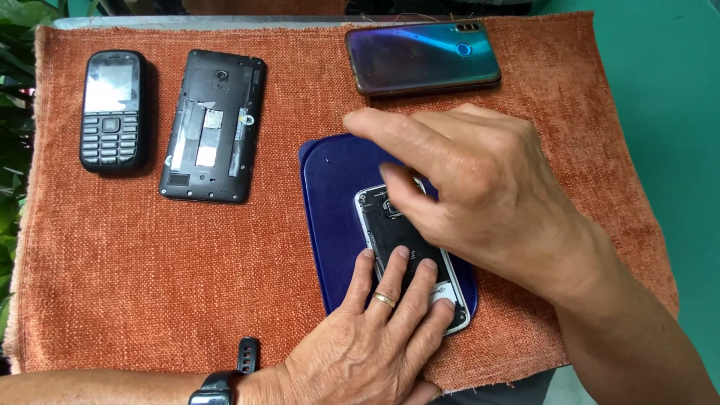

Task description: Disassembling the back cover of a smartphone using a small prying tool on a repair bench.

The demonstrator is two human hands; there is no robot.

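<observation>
My left hand presses flat, fingers spread, on an opened smartphone with its back cover off, black innards and silver rim exposed. It lies on a dark blue mat atop the rust-orange cloth covering the counter. My right hand hovers over its top end, fingers loosely curled, gripping nothing I can make out.

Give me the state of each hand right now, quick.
Left hand: open, fingers flat on the opened phone, pinning it to the blue mat.
Right hand: fingers loosely curled over the phone's top end, holding nothing visible.
</observation>
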